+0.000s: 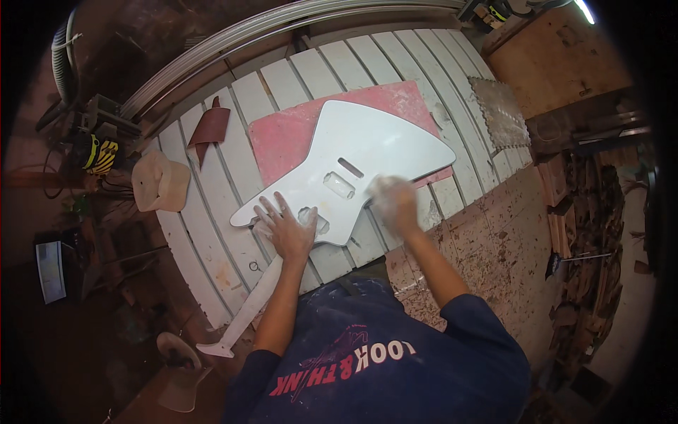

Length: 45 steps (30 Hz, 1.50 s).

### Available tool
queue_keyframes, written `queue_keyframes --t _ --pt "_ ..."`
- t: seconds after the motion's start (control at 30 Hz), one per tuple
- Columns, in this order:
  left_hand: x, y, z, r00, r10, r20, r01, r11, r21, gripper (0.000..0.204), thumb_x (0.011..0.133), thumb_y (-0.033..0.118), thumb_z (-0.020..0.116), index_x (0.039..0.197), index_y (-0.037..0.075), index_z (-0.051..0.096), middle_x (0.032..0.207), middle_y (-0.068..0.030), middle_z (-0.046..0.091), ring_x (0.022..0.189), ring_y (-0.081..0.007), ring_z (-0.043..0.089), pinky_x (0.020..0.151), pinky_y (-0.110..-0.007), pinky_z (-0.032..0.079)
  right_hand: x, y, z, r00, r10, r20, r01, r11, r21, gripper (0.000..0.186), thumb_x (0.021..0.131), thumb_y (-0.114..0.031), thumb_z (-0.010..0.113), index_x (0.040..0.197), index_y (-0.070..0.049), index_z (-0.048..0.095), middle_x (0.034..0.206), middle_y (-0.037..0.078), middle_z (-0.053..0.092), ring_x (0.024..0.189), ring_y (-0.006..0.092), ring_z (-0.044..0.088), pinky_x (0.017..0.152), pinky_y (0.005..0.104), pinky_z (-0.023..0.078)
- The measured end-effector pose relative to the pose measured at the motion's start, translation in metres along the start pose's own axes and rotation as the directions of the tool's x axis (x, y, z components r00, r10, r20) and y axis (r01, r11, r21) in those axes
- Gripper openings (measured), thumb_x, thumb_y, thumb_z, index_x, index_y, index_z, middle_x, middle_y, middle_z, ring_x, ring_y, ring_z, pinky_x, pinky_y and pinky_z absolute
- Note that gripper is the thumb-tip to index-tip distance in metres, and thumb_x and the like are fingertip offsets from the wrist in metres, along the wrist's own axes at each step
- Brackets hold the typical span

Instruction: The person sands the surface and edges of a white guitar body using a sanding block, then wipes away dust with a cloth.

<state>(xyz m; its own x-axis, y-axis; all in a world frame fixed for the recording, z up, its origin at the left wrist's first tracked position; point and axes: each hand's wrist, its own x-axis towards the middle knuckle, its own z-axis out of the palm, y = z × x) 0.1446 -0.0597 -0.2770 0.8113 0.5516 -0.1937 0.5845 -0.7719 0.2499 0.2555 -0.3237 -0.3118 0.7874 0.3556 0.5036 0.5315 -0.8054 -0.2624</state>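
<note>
A white angular electric guitar body (364,138) lies flat, with a narrow slot and larger cut-outs through its face. My left hand (286,230), dusted white, rests open on its narrower left part with the fingers spread. At the body's near right edge, my right hand (397,205) is blurred by motion and coated in white dust. Its fingers look curled around something pale that I cannot make out. Under the guitar body is a pink dusty board (279,141). A long pale piece shaped like a guitar neck (248,305) runs past my left forearm.
The slatted pale bench (212,265) carries a curled reddish-brown sandpaper sheet (211,129), a beige cap (161,182) and a worn square mat (498,112). Along the far edge runs a metal rail (268,32). Stacked wood pieces (583,283) stand at right; a lit screen (51,272) is at left.
</note>
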Motion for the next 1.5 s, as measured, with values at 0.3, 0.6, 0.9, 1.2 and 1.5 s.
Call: queue_keyframes --t 0.3,0.6,0.9,1.2,1.5 --pt "0.001 0.000 0.004 1.000 0.011 0.001 -0.011 1.000 0.000 0.102 0.089 0.065 0.064 0.164 0.007 0.025 0.170 -0.0266 0.011 0.157 -0.0470 0.003 0.118 -0.075 0.004 -0.013 -0.040 0.015 0.996 0.071 0.059 -0.078 0.989 0.125 0.042 0.080 -0.024 0.081 0.117 -0.008 0.071 0.106 0.016 0.067 0.106 0.0374 0.063 0.095 0.0514 0.047" --pt "0.003 -0.001 0.006 0.999 0.049 -0.008 -0.050 0.996 -0.073 0.103 0.090 0.063 0.065 0.163 0.003 0.023 0.169 -0.0303 0.009 0.156 -0.0495 0.001 0.118 -0.075 0.003 0.030 0.065 -0.007 0.625 0.777 -0.068 -0.763 0.627 0.158 0.025 0.093 -0.026 0.074 0.099 -0.002 0.067 0.094 0.019 0.064 0.090 0.0345 0.061 0.081 0.0494 0.049" --pt "0.003 0.006 0.000 0.998 0.046 0.046 -0.049 0.997 0.055 0.104 0.090 0.061 0.065 0.163 0.002 0.021 0.168 -0.0309 0.008 0.156 -0.0504 0.001 0.119 -0.072 0.003 0.026 0.134 -0.019 0.691 0.722 0.023 -0.713 0.687 -0.142 0.039 0.091 -0.032 0.074 0.113 -0.001 0.066 0.103 0.019 0.063 0.098 0.0384 0.062 0.086 0.0510 0.050" --pt "0.005 -0.001 0.003 0.997 0.055 0.055 -0.057 0.998 0.037 0.104 0.091 0.059 0.065 0.162 -0.002 0.021 0.168 -0.0331 0.007 0.155 -0.0529 0.000 0.119 -0.072 0.003 0.012 -0.003 0.020 0.977 0.205 0.052 -0.209 0.975 0.072 0.035 0.089 -0.029 0.075 0.113 -0.005 0.068 0.106 0.018 0.063 0.101 0.0370 0.060 0.087 0.0520 0.048" --pt "0.009 0.008 0.000 0.995 0.060 0.081 -0.062 0.998 0.025 0.104 0.089 0.058 0.068 0.162 -0.002 0.022 0.167 -0.0341 0.008 0.155 -0.0532 0.001 0.120 -0.070 0.007 0.057 0.001 0.075 0.925 0.379 0.010 -0.379 0.925 0.003 0.053 0.082 -0.038 0.079 0.127 -0.011 0.067 0.118 0.016 0.061 0.109 0.0353 0.060 0.091 0.0531 0.046"
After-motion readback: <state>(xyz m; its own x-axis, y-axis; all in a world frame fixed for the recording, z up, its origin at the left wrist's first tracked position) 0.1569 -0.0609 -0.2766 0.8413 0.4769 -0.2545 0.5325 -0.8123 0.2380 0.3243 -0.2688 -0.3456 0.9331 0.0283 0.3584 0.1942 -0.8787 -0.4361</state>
